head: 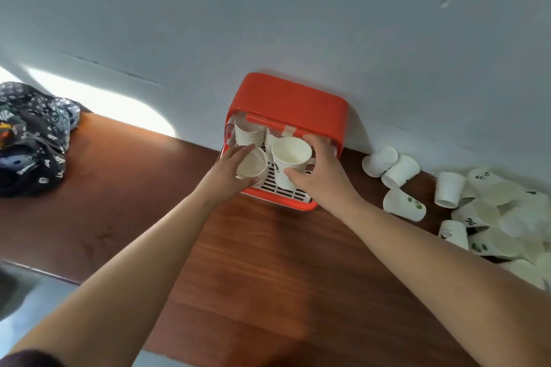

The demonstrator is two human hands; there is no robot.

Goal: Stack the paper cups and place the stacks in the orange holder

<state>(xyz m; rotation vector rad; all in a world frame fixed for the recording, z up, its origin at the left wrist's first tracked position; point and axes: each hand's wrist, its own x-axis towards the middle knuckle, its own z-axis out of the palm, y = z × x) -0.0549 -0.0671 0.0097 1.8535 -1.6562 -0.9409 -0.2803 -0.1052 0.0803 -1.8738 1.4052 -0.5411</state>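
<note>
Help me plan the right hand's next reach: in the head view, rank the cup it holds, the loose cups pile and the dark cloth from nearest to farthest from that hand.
1. The cup: gripped by the right hand, over the orange holder.
2. The loose cups pile: on the table, to the right.
3. The dark cloth: far left end of the table.

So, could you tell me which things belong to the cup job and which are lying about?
Job: orange plastic holder; white paper cup stacks inside; left hand holding one cup; right hand holding another cup; loose white paper cups.
Lying about: dark patterned cloth bundle.
</note>
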